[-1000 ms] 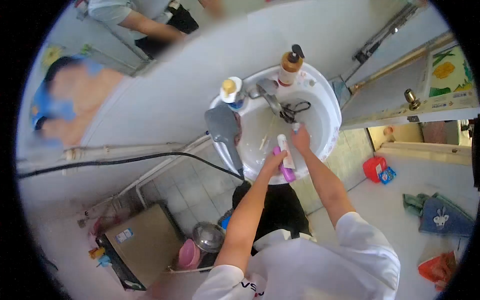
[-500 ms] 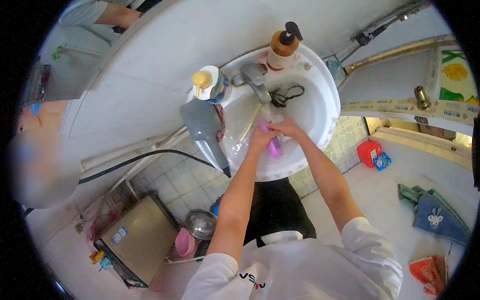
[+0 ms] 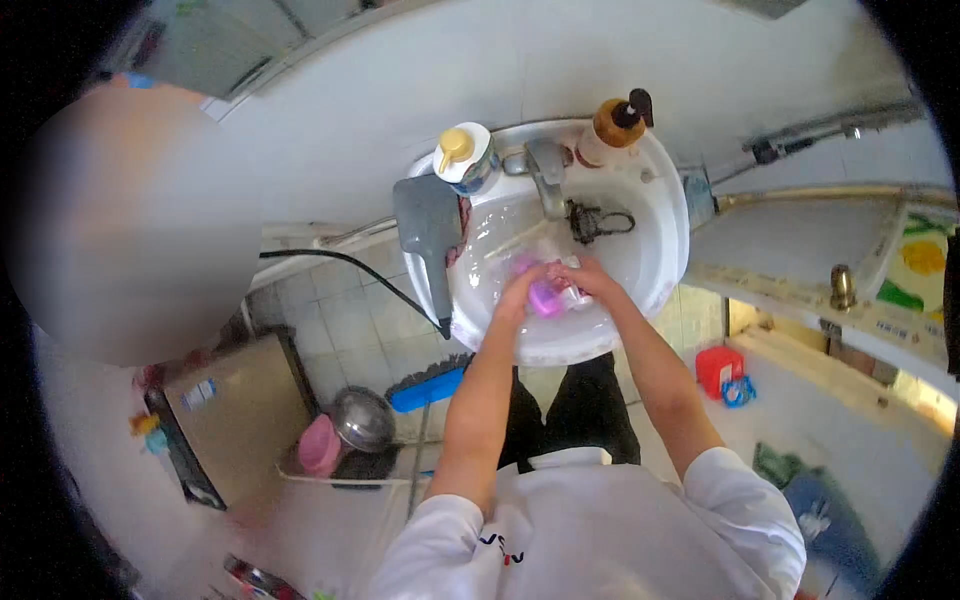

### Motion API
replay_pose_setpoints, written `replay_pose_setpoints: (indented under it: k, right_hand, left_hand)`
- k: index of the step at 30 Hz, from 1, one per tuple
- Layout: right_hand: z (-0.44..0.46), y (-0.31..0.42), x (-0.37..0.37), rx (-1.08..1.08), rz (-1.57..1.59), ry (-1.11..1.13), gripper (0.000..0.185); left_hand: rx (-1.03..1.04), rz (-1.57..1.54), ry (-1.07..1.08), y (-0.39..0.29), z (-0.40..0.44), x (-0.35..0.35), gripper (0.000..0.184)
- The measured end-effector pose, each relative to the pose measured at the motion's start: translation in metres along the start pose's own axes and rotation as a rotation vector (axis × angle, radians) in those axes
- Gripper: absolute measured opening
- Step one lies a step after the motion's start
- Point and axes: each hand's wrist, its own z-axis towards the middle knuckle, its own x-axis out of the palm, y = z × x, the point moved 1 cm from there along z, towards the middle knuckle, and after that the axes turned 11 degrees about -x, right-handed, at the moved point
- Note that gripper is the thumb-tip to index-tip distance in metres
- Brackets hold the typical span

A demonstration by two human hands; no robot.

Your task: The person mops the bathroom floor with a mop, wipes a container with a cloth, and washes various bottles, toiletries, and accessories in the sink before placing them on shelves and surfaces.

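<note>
Over the white sink [image 3: 660,270], both my hands are closed together around a small purple plastic object [image 3: 547,298], its exact kind unclear. My left hand [image 3: 516,294] grips it from the left. From the right, my right hand [image 3: 592,279] meets it, the fingertips partly hidden and blurred. A clear, pinkish piece [image 3: 575,294] shows just under the right fingers. The faucet [image 3: 545,178] is above the hands, and water shimmers in the basin. Beside the spout lies a dark looped item [image 3: 600,221].
A grey hair dryer [image 3: 422,230] lies on the sink's left rim, its black cord trailing left. Pump bottles stand at the back: a white one [image 3: 465,160] and an amber one [image 3: 612,130]. Below left are a metal bowl [image 3: 362,420], a pink basin [image 3: 320,446] and a blue brush [image 3: 428,390].
The view has shifted and turned, so the sink appears farther right and more level. My hands stay together in the basin, and more of the purple object and the clear piece shows.
</note>
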Motion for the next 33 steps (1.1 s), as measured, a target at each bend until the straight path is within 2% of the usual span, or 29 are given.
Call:
replay_pose_setpoints:
  k: [2, 3, 4, 6, 7, 8, 10, 12, 13, 14, 16, 18, 20, 21, 23, 24, 26, 27, 28, 30, 33]
  right_hand:
    - [-0.024, 0.05, -0.018, 0.021, 0.624, 0.187, 0.079]
    - [-0.019, 0.043, -0.02, 0.106, 0.569, 0.109, 0.059]
    - [-0.023, 0.048, -0.023, 0.103, 0.561, 0.14, 0.059]
    - [-0.031, 0.072, -0.03, -0.111, 0.175, 0.281, 0.04]
    - [-0.031, 0.068, -0.031, -0.031, 0.29, 0.39, 0.044]
    - [-0.029, 0.066, -0.029, -0.037, 0.279, 0.415, 0.044]
    - [-0.03, 0.057, -0.024, -0.028, 0.349, 0.26, 0.057]
    - [-0.022, 0.063, -0.029, 0.04, 0.219, 0.302, 0.06]
    - [-0.024, 0.069, -0.032, 0.103, 0.103, 0.321, 0.062]
    - [-0.039, 0.109, -0.041, 0.114, 0.114, 0.3, 0.069]
    - [-0.02, 0.09, -0.036, 0.159, 0.322, 0.356, 0.069]
    - [-0.01, 0.082, -0.038, 0.161, 0.341, 0.344, 0.067]
    - [-0.01, 0.088, -0.035, 0.155, 0.364, 0.334, 0.065]
    - [-0.009, 0.091, -0.032, 0.107, 0.275, 0.34, 0.063]
    - [-0.011, 0.089, -0.025, 0.066, 0.178, 0.348, 0.06]
    - [-0.013, 0.088, -0.022, -0.01, 0.069, 0.291, 0.059]
    - [-0.013, 0.084, -0.02, -0.17, -0.146, 0.176, 0.059]
    - [0.001, 0.061, -0.019, -0.209, -0.074, 0.321, 0.059]
    - [-0.002, 0.068, -0.023, -0.216, -0.079, 0.327, 0.059]
    - [-0.021, 0.093, -0.033, -0.002, 0.254, 0.425, 0.054]
    - [-0.031, 0.116, -0.043, -0.117, 0.141, 0.478, 0.047]
  left_hand:
    - [0.007, -0.108, -0.017, 0.014, 0.009, -0.008, 0.048]
    - [-0.02, -0.191, -0.018, 0.022, 0.013, -0.008, 0.046]
    - [-0.003, -0.212, -0.036, 0.024, 0.007, 0.003, 0.046]
    - [0.197, 0.15, -0.32, 0.018, -0.012, 0.026, 0.058]
    - [0.208, 0.129, -0.339, 0.022, -0.011, 0.025, 0.058]
    - [0.148, 0.157, -0.379, 0.023, -0.009, 0.023, 0.062]
    - [0.084, 0.163, -0.425, 0.032, 0.004, 0.016, 0.066]
    - [0.18, -0.005, -0.259, 0.048, 0.023, 0.007, 0.069]
    - [0.088, -0.246, -0.179, 0.038, -0.003, 0.028, 0.067]
    - [0.086, -0.262, -0.185, 0.037, -0.006, 0.028, 0.067]
    - [0.095, -0.34, -0.042, 0.039, -0.004, 0.022, 0.06]
    - [0.057, -0.364, -0.039, 0.044, 0.007, 0.018, 0.055]
    - [0.284, -0.216, -0.326, 0.051, 0.031, 0.005, 0.054]
    - [0.287, -0.224, -0.325, 0.048, 0.037, 0.003, 0.054]
    - [0.179, -0.014, -0.613, 0.037, 0.023, 0.015, 0.055]
    - [0.178, -0.025, -0.611, 0.037, 0.018, 0.019, 0.055]
    - [0.261, -0.065, -0.452, 0.034, 0.005, 0.027, 0.06]
    - [0.226, -0.185, -0.337, 0.034, -0.01, 0.034, 0.062]
    - [0.235, -0.191, -0.339, 0.035, -0.017, 0.037, 0.062]
    - [0.32, -0.334, -0.206, 0.039, -0.029, 0.045, 0.064]
    - [0.404, -0.412, -0.143, 0.042, -0.037, 0.045, 0.066]
